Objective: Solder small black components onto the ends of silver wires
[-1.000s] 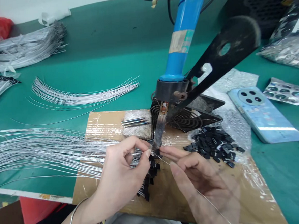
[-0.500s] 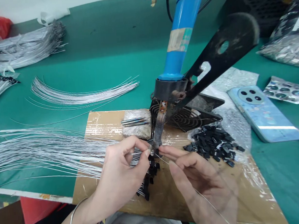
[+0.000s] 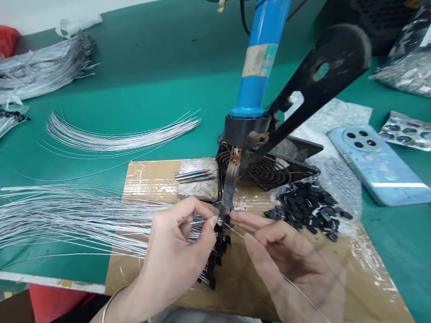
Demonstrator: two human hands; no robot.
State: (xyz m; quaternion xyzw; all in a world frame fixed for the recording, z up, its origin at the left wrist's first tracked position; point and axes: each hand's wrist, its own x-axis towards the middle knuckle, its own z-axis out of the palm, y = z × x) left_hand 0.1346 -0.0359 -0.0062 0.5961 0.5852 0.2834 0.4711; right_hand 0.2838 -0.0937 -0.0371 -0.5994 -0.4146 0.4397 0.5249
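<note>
Thumb and forefinger of my left hand (image 3: 177, 251) are closed in a pinch on a thin grey wire (image 3: 195, 222), just below the tip of a soldering iron. My right hand (image 3: 295, 268) is closed on a thin strand of solder wire (image 3: 307, 299), which runs across the palm and up toward the iron's tip. The blue-handled soldering iron (image 3: 253, 88) points down, fixed in a black metal stand (image 3: 327, 76). Under the tip, the small part at the wire's end is mostly covered by fingers. Grey wires with black connector ends (image 3: 211, 271) lie beneath my left hand.
Loose black connector pieces (image 3: 309, 207) lie on bubble wrap at the right of the cardboard (image 3: 354, 279), near a blue phone (image 3: 380, 166). Behind the iron's tip is a black fan (image 3: 267, 168). Wire bundles (image 3: 73, 219) spread left. Metal tips rest on a wrapped block (image 3: 197, 189).
Almost nothing differs. Both hands stay at the iron's tip with the same grips; my right hand has shifted very slightly to the right.
</note>
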